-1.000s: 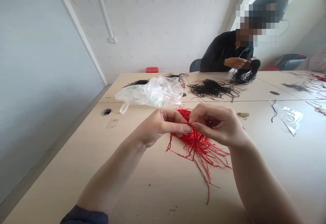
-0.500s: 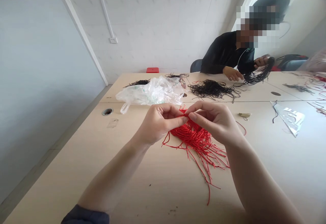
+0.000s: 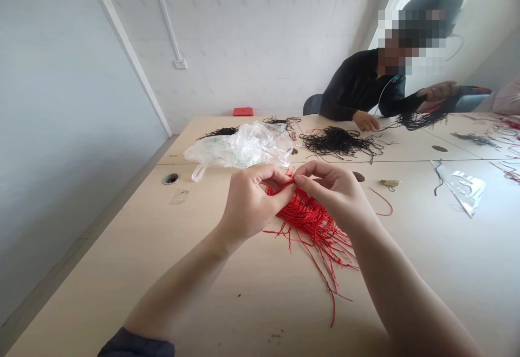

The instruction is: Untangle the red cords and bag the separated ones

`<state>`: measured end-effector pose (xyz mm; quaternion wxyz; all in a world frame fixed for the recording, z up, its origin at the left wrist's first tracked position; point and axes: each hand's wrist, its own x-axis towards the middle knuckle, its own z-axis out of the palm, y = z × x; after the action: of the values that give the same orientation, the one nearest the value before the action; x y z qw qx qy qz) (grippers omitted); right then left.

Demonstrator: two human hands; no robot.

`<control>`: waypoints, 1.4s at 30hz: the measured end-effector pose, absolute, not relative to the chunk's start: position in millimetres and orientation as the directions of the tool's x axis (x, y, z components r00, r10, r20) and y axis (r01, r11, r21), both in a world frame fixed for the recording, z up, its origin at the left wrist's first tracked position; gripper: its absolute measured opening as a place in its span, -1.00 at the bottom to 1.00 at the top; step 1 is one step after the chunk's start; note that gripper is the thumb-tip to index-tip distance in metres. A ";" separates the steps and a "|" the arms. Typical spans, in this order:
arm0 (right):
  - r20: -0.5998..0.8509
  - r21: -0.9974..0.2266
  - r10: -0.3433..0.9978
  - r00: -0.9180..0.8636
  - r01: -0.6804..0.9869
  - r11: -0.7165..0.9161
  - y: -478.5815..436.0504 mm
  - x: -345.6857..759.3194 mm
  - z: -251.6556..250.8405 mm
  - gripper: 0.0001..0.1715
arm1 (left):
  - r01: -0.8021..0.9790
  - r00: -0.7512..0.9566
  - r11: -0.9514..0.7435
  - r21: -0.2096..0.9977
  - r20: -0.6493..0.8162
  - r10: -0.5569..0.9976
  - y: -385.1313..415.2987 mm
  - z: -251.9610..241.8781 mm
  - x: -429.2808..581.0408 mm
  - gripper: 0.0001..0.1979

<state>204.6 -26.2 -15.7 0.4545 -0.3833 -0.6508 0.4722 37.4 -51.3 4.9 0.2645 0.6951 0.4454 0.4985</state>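
A bundle of thin red cords (image 3: pixel 311 216) lies on the table, with loose ends spread toward me and to the right. Over its far end, my left hand (image 3: pixel 255 194) and my right hand (image 3: pixel 329 183) meet fingertip to fingertip. Both are closed in a pinch on red cord, thumbs against forefingers. The exact spot where the cord sits between the fingers is small and partly hidden by them.
Behind my hands lies a crumpled clear plastic bag (image 3: pixel 247 145). Black cords (image 3: pixel 339 143) are piled farther back. A binder clip (image 3: pixel 390 185) and a clear plastic piece (image 3: pixel 467 192) lie rightward. Across the table (image 3: pixel 195 292), a person in black (image 3: pixel 353 86) handles black cords.
My hands have shifted slightly left, still pinching red cord. The person opposite has swung the raised hand with the black cords to the right.
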 end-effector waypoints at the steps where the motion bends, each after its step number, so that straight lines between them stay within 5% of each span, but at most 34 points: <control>1: 0.236 -0.961 0.929 -0.286 0.072 0.266 -26.3 204.4 -16.1 -0.74 | 0.344 0.106 -0.463 0.817 0.457 0.883 -51.3 4.6 37.5 -0.96; 10: 0.310 -0.951 0.901 -0.304 -0.113 0.289 -25.4 201.4 -15.0 -0.77 | 0.030 0.196 -0.218 0.975 0.209 0.958 -44.7 1.7 32.0 -0.93; 19: 0.343 -0.935 0.854 -0.391 -0.225 0.272 -19.7 202.0 -19.2 -0.79 | -0.199 0.310 0.050 0.979 0.015 0.951 -37.5 0.9 31.6 -0.94; 25: 0.319 -0.940 0.849 -0.421 -0.252 0.228 -16.3 201.9 -23.4 -0.81 | -0.250 0.297 0.040 0.967 0.037 0.954 -36.4 1.8 31.8 -0.92; 42: 0.428 -0.831 0.852 -0.301 0.238 0.502 -27.1 210.6 -10.4 -0.83 | 0.005 0.207 -0.173 0.985 0.169 0.964 -41.8 -1.7 30.1 -0.91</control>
<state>210.6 -27.1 -10.4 0.4601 -0.3710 -0.7345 0.3335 30.1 -41.8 -1.7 0.4984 0.5961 0.4061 0.4810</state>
